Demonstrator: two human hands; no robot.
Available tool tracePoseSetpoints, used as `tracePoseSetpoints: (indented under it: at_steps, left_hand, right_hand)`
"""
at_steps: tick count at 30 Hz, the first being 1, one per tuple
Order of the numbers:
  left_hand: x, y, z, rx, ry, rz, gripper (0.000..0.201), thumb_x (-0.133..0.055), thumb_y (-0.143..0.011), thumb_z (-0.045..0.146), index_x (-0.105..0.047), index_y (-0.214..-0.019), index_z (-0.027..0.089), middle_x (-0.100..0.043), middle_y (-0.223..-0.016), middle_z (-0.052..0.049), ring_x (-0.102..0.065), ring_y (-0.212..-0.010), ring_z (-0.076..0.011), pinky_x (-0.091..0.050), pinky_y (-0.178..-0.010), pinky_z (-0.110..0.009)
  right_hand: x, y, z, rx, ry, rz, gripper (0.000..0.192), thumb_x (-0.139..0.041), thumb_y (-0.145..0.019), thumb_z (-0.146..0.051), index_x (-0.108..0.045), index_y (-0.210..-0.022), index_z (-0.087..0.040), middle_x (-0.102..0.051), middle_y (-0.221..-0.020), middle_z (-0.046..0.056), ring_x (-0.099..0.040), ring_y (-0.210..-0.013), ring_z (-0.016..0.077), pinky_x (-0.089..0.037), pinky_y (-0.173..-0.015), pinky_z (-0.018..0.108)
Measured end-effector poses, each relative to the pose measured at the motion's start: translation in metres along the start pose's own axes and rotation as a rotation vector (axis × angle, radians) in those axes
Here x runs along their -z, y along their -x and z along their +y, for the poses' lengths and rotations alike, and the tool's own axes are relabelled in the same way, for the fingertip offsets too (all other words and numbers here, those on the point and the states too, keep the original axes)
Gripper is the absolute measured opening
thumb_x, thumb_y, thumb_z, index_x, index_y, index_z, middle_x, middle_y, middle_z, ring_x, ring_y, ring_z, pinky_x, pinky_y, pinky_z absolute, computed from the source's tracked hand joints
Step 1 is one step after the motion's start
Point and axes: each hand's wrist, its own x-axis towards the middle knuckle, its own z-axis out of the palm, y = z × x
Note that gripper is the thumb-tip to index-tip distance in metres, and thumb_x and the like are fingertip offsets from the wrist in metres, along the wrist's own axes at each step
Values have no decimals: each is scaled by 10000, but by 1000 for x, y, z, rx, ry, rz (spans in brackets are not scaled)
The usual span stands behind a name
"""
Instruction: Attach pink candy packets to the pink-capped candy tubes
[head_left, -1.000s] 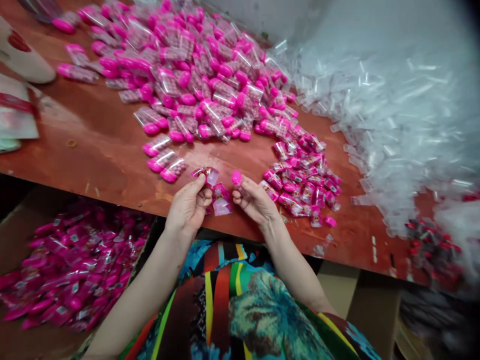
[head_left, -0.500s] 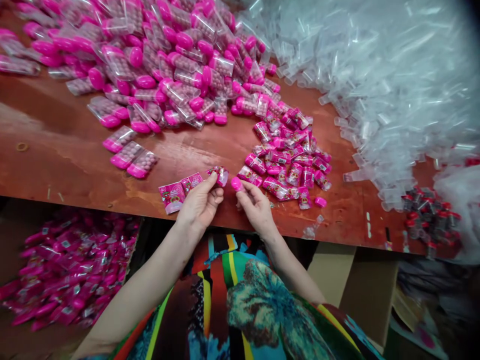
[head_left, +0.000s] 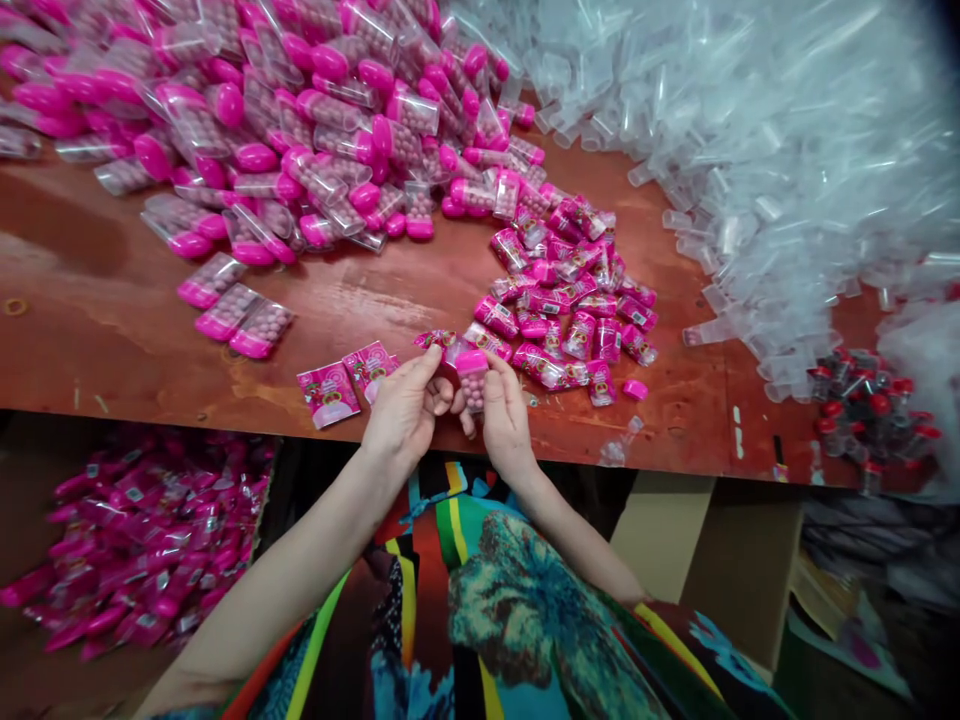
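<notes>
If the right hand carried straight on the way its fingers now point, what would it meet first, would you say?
The right hand, holding a pink-capped tube, points away across the table. It would probably reach the small heap of pink packets first, though depth is hard to judge.

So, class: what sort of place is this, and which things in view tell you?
Probably a small packing workshop. A heap of pink-capped candy tubes and a pile of empty clear tubes cover the wooden table, and a box of wrapped packs sits below.
</notes>
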Motion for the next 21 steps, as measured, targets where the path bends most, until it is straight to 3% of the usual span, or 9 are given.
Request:
tracePoseSetpoints:
  at_steps: [8,13,15,17,19,21]
  left_hand:
    - [2,0,1,52,-102,-113,428,-783,-787,518,-607,-663,148,-537,-447,1,-509,-395,-100,-293,-389,-206]
    - [5,-1,4,117,-154,-215,432,-782,-787,525,-619,-666,144,-523,-435,5,-436,-380,-70,-252,-398,-197]
    - [4,0,5,123,-193,-233,448,-774,-787,544,-620,-666,141,-558,-454,-17,-400,-369,-61,-211,-390,-204]
    - [1,3,4,118,-218,-234,458,-767,-789,558,-622,-668,141,-552,-447,-16,-387,-371,-61,-194,-393,-211]
    - [-1,7,1,79,-234,-195,446,-769,-794,547,-632,-683,137,-506,-423,11,-363,-371,-53,-187,-400,-209]
    - [-3,9,-3,33,-240,-130,427,-771,-803,528,-635,-699,137,-458,-402,38,-337,-367,-43,-182,-405,-201]
  right_hand:
    - [4,-1,0,-49,2,-34,381,-525,-991,-486,-519,-1321,-297,-514,-672,-55,-361,-436,70,-301,-389,206]
    - [6,-3,0,-148,-98,-154,442,-405,-1031,-532,-449,-1398,-291,-475,-588,-86,-242,-367,60,-224,-341,192]
    - [9,-5,1,-92,-11,-136,443,-409,-1033,-524,-451,-1403,-283,-486,-595,-79,-314,-388,71,-286,-359,193]
    - [13,-6,3,40,156,-65,434,-447,-1026,-506,-477,-1390,-271,-550,-666,-45,-475,-486,94,-430,-448,217]
    - [15,-5,6,161,346,2,435,-473,-1019,-498,-502,-1381,-256,-636,-795,6,-605,-643,129,-539,-595,265]
    - [15,-5,8,211,468,31,438,-478,-1016,-502,-521,-1369,-248,-685,-924,45,-657,-755,153,-571,-699,300]
